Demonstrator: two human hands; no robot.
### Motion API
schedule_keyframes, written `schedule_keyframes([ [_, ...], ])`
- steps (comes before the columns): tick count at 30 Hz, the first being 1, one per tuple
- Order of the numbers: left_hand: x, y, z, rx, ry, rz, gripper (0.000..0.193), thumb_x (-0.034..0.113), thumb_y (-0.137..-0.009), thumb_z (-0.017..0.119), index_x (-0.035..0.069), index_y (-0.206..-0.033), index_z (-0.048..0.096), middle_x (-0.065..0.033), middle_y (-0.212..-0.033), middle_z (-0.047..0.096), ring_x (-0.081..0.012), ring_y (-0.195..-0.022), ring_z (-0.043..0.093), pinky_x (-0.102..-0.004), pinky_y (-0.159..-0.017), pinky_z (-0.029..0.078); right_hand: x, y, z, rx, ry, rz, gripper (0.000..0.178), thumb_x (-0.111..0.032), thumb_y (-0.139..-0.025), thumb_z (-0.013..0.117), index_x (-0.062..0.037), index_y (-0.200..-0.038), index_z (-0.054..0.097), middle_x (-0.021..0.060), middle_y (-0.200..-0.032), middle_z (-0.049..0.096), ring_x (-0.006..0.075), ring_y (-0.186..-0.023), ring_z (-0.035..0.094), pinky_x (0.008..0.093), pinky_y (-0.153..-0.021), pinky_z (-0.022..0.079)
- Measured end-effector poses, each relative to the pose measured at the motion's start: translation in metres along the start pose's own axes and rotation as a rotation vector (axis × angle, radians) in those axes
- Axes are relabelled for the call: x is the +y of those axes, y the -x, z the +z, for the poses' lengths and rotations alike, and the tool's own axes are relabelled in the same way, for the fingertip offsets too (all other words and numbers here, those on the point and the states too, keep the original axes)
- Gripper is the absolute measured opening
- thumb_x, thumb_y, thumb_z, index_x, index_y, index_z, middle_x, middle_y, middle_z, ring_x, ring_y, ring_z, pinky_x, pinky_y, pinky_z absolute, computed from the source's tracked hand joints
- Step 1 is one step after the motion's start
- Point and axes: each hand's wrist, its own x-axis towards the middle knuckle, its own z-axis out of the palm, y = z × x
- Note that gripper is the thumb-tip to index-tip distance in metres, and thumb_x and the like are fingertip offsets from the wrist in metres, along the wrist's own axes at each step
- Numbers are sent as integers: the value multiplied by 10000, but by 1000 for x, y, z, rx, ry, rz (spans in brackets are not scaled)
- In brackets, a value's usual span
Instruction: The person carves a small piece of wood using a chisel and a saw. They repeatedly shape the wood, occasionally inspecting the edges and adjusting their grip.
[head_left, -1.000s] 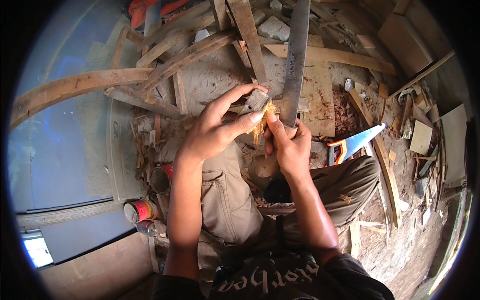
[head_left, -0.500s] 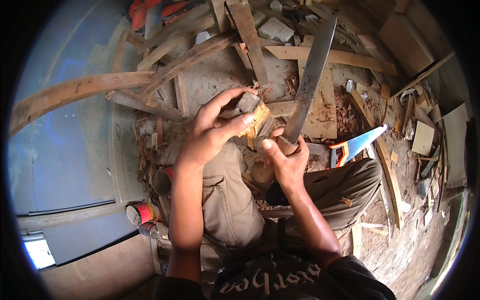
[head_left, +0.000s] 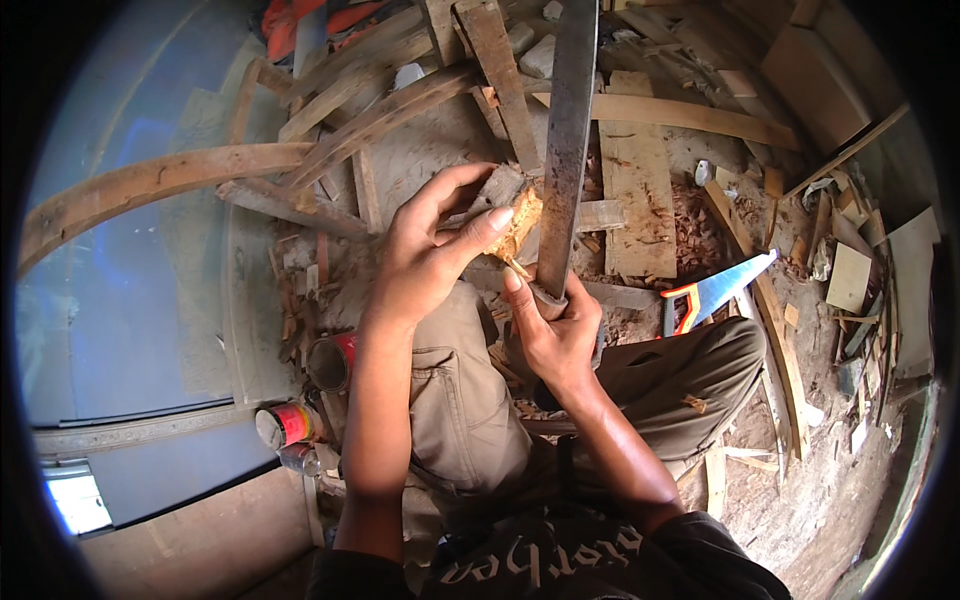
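Observation:
My left hand [head_left: 428, 240] is closed round a short wood block [head_left: 517, 222], grey on its outer face and raw yellow on the side toward the blade. My right hand [head_left: 557, 325] grips the handle of a long machete [head_left: 568, 150], its dark, stained blade pointing up and away from me. The blade stands just right of the block; whether they touch I cannot tell. My right thumb reaches toward the block's lower end, by a thin splinter. The machete handle is mostly hidden in my fingers.
A handsaw [head_left: 715, 292] with an orange and black handle lies right of my knee. Curved wooden beams [head_left: 170, 180] and planks [head_left: 640, 190] lie ahead, among wood chips. Tins [head_left: 283, 425] stand at the left near a blue-grey panel [head_left: 130, 300].
The machete has swung left and more upright, closer to the block. My right hand has shifted slightly left, its thumb now near the block's lower end.

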Motion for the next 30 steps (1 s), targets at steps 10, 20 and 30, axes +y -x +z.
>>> schedule_keyframes([
  [10, -9, 0, -1, 59, -152, 145, 443, 179, -989, 692, -56, -1347, 577, -127, -1184, 675, -141, -1070, 639, -280, -918, 542, -17, -8, -4, -7, -281, 82, 199, -191, -1027, 653, -12, -940, 634, 54, -768, 658, 99, -522, 567, 255, -466, 443],
  [20, -38, -52, -111, -53, 214, 131, 457, 389, -1069, 507, 18, -1328, 575, -129, -1140, 692, -229, -1037, 663, -363, -975, 487, 52, -26, -86, 41, 221, 187, 424, -384, -930, 775, 11, -988, 632, -29, -586, 553, 55, -488, 508, 253, -439, 398],
  [30, -55, -100, -98, 309, 255, 53, 851, 798, -984, 221, 74, -854, 650, -21, -877, 620, -121, -861, 579, -262, -859, 453, 159, -5, -116, 49, 336, 256, 404, -382, -989, 696, 3, -977, 573, 21, -626, 545, 118, -447, 565, 278, -389, 464],
])
